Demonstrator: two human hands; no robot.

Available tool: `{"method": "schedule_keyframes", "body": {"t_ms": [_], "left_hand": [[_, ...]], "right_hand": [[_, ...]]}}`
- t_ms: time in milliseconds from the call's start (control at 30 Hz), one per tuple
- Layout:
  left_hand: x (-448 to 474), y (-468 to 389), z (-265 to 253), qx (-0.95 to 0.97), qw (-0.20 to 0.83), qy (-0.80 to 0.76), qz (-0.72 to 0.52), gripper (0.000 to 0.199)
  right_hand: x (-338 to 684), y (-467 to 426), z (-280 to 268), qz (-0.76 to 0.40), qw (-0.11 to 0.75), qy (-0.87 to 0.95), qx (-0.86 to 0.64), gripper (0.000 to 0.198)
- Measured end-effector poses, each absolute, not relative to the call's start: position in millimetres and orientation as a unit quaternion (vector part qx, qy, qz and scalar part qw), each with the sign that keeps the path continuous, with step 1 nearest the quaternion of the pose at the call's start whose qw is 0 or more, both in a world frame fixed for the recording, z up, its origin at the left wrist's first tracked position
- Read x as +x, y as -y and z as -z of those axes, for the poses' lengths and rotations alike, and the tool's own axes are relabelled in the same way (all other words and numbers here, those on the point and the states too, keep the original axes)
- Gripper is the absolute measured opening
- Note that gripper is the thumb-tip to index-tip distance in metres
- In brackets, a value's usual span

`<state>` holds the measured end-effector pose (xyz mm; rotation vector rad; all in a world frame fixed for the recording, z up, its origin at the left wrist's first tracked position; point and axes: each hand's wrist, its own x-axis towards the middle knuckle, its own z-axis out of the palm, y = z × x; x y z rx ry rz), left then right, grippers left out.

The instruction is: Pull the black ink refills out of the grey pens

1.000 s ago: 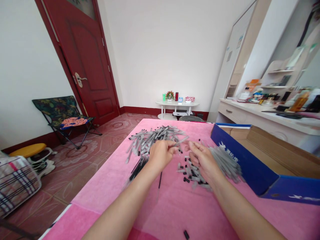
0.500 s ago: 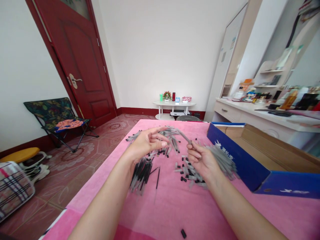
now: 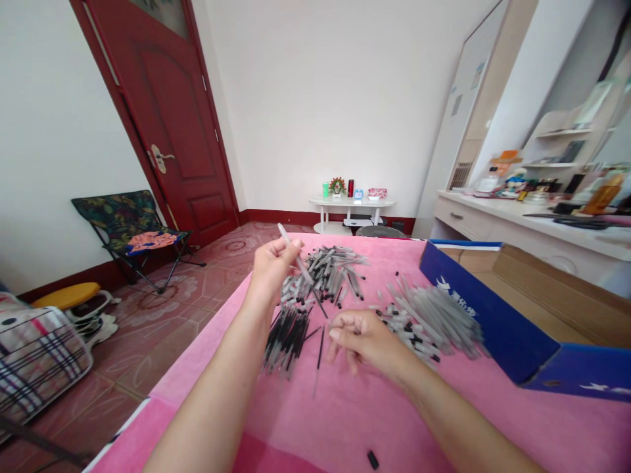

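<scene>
My left hand [image 3: 276, 264] is closed in a pinch on a clear pen barrel [image 3: 300, 264], tilted down to the right. A dark refill [image 3: 319, 303] sticks out of its lower end. My right hand [image 3: 362, 338] is just right of and below that tip, fingers loosely curled and apart, slightly blurred, with nothing visible in them. Below lies a bundle of dark refills [image 3: 286, 341], with a single refill [image 3: 320, 348] beside it. Behind is a heap of assembled pens [image 3: 330, 269]. Right of my right hand are pen caps [image 3: 411, 328] and a pile of clear barrels [image 3: 448, 315].
A blue cardboard box [image 3: 493, 328] stands on the right of the pink tablecloth [image 3: 394, 420]. One black cap [image 3: 373, 459] lies near the front edge. Beyond are a dresser [image 3: 493, 217] with bottles, a low white table [image 3: 352, 202], and a folding chair [image 3: 128, 226].
The barrel has gone from my right hand to my left, which now grips it with a refill protruding. My right hand has moved down and left towards the refills. The view has shifted slightly.
</scene>
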<state>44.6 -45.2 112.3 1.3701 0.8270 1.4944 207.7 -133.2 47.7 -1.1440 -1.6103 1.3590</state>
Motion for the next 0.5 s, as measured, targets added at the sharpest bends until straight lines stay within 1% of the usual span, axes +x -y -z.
{"method": "schedule_keyframes", "body": {"t_ms": [67, 133, 200, 267, 333, 400, 500], "left_hand": [[35, 42, -115, 0.533, 0.421, -0.345, -0.647, 0.035], [30, 41, -118, 0.523, 0.403, -0.343, -0.668, 0.037], [29, 42, -120, 0.524, 0.404, -0.338, -0.669, 0.038], [31, 44, -121, 0.531, 0.410, -0.335, -0.661, 0.037], [33, 47, -123, 0.537, 0.415, -0.335, -0.653, 0.038], [36, 49, -123, 0.540, 0.420, -0.335, -0.648, 0.038], [38, 50, -123, 0.542, 0.422, -0.331, -0.647, 0.039]], "right_hand": [[203, 133, -39, -0.496, 0.345, 0.647, -0.465, 0.021], [198, 132, -28, -0.457, 0.360, 0.659, -0.476, 0.016], [192, 131, -18, -0.449, 0.376, 0.646, -0.490, 0.013], [185, 129, -12, -0.481, 0.364, 0.607, -0.517, 0.015], [176, 127, -10, -0.537, 0.326, 0.559, -0.542, 0.018], [167, 124, -10, -0.600, 0.296, 0.508, -0.543, 0.019], [155, 117, -10, -0.661, 0.284, 0.451, -0.528, 0.020]]}}
